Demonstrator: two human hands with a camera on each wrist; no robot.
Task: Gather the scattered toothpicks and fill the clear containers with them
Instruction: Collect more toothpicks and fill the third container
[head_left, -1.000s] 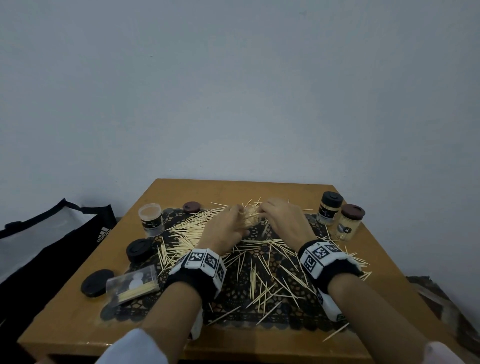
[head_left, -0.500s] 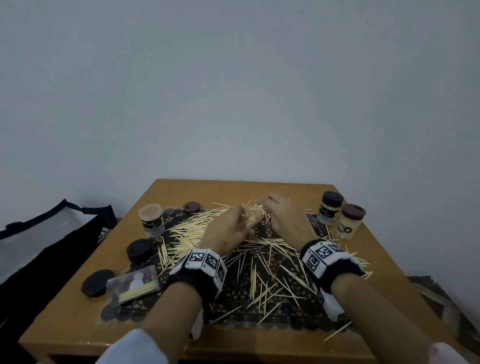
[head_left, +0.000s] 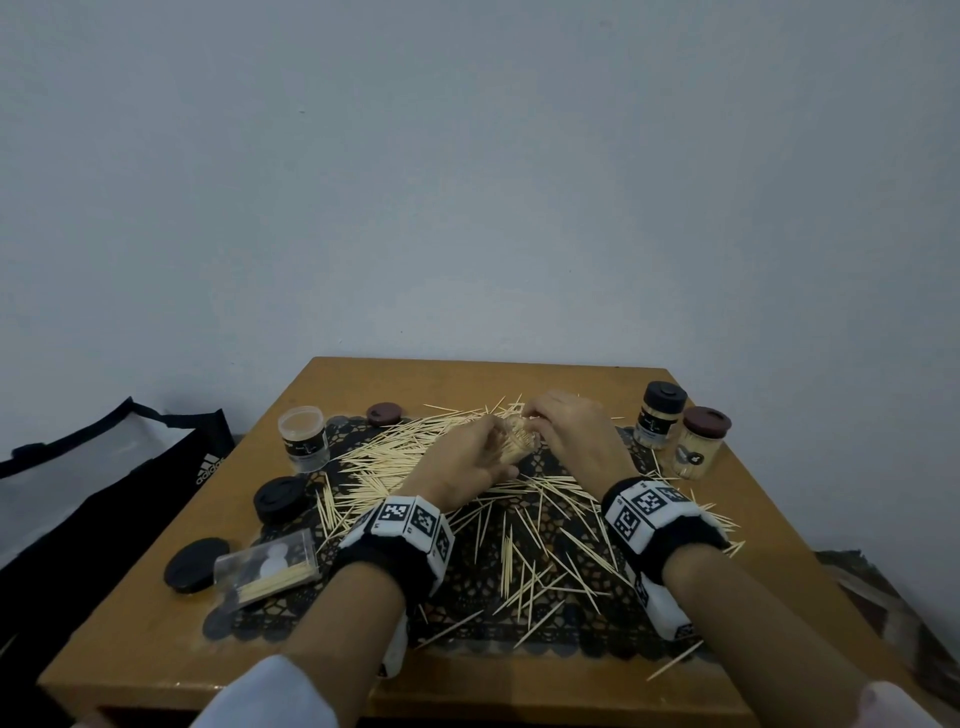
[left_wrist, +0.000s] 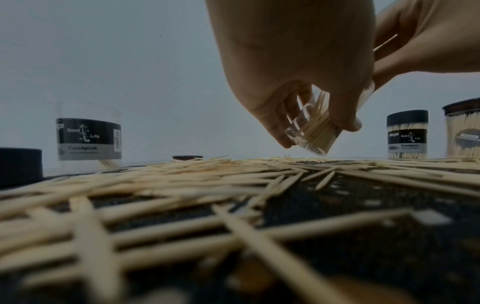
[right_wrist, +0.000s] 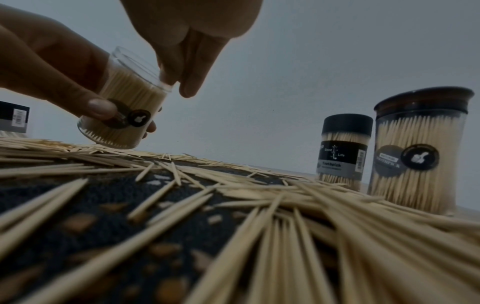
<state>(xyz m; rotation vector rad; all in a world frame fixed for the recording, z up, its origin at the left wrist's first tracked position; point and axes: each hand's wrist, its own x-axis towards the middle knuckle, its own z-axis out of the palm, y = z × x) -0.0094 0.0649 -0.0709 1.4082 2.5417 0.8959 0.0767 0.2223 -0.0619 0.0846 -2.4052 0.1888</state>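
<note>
Near the middle of the head view, my left hand (head_left: 462, 462) is wrapped around a clear jar (right_wrist: 122, 107), thumb and fingers curled on its wall, holding it tilted just above the toothpicks (head_left: 519, 519) without touching them. It's already packed pretty full of picks standing on end, and it has a dark round sticker on the side. My right hand (head_left: 566, 431) is right at the jar's open mouth, fingers pointing down and touching the rim in the right wrist view. One pick (left_wrist: 385, 42) shows by that hand's fingers in the left wrist view, but I honestly can't tell if it's pinched.

Loose toothpicks are all over the black lace mat (head_left: 467, 597) on the table (head_left: 519, 374), thickest in a heap left of my hands, with a few strays past the mat's lower right edge.

On the right side of the frame stand two full, capped jars just beside each other: one with a black lid (head_left: 660, 421) and one with a brown lid (head_left: 701, 449). On the left there's an open jar with a black label (head_left: 304, 439) that has only a few picks in it. A brown lid (head_left: 383, 414) lies just right of it, and two black lids (head_left: 278, 499) (head_left: 196, 564) sit lower down on the left. Next to the lower one there's a clear flat box (head_left: 267, 569) with some picks inside. At the far left edge there's a black bag (head_left: 104, 493) beside the table.
</note>
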